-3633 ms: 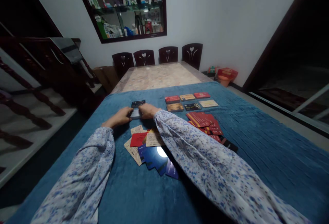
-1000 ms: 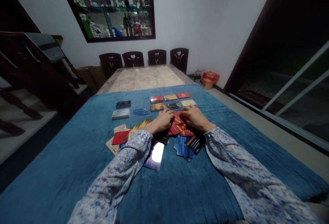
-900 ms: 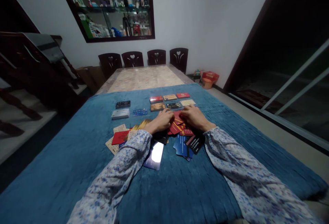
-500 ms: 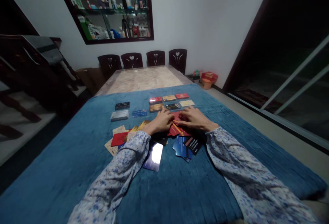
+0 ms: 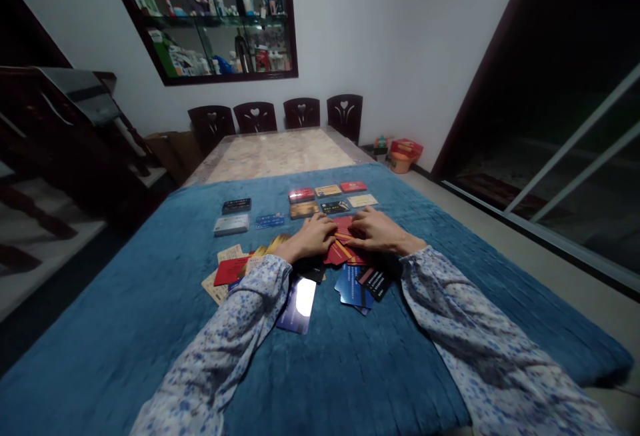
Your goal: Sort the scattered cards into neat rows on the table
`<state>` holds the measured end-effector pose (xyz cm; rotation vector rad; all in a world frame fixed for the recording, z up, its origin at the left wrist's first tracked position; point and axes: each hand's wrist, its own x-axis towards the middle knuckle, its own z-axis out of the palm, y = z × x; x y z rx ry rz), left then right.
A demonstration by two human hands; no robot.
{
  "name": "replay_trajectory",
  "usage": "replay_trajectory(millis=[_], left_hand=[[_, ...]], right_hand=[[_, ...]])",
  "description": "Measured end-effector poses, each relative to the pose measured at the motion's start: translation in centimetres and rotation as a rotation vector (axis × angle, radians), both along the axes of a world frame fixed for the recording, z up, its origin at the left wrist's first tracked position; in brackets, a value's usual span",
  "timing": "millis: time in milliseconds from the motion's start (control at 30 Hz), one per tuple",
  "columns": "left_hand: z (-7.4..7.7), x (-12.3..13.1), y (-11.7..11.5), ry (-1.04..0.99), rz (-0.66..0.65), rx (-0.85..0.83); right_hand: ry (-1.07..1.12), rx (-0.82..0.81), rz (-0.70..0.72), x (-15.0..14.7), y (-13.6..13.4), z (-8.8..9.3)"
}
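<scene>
Head view, the only one. Red cards (image 5: 344, 224) sit loose at frame centre, directly between the hands: left hand (image 5: 311, 235) at their left edge, right hand (image 5: 377, 231) at their right. Neither hand clearly nearer. No single long axis: cards fanned at mixed angles, lower ones slanting; pile overall runs roughly up-down the frame. Both hands have fingers bent, tips down at the pile; true pinch or just pressing, can't tell.

Counts. Red cards: several, overlapped, exact number hidden by fingers. Just below them: blue cards (image 5: 354, 286), at least two, plus one black card (image 5: 376, 284) at their right. By the left wrist: at least one dark card (image 5: 316, 272), partly covered. Lower centre: one purple card (image 5: 294, 319) with glare. Left of centre: several gold cards (image 5: 277, 243), one loose red card (image 5: 230, 271), cream cards (image 5: 213, 287), at least two; left sleeve (image 5: 215, 349) hides some.

Tidy stacks above centre: six, two rows of three. Back: glossy red stack (image 5: 301, 195), tan stack (image 5: 328, 191), plain red stack (image 5: 353, 187). Front: gold-brown stack (image 5: 304, 209), black-and-silver stack (image 5: 334, 207), cream stack (image 5: 363, 201). Further left, two more: dark stack (image 5: 237, 205), silver stack (image 5: 231, 225), with one thin blue group (image 5: 270, 221) just right. All on one blue cloth (image 5: 320, 369). Top centre: four chairs (image 5: 345, 126).
</scene>
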<state>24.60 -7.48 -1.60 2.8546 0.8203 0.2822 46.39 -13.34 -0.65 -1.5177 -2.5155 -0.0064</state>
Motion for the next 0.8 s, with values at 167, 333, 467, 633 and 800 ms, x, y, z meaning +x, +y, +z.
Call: replay_trajectory(millis=[167,333,467,633,800], left_hand=[[0.1,0.0,0.0,0.005,0.002,0.012],[-0.3,0.0,0.5,-0.028,0.001,0.015],[-0.5,0.0,0.9,-0.056,-0.009,0.032],[-0.4,-0.1,0.9,-0.094,-0.002,0.028],[-0.5,-0.1,1.0,-0.178,0.053,-0.003]], right_hand=[[0.037,0.005,0.064,0.7,0.4,0.0],[0.055,0.002,0.118,0.9,0.1,0.6],[0.108,-0.001,0.131,1.2,-0.2,1.2],[0.140,0.035,0.075,1.6,0.0,0.9],[0.116,0.093,0.005,1.8,0.6,-0.1]])
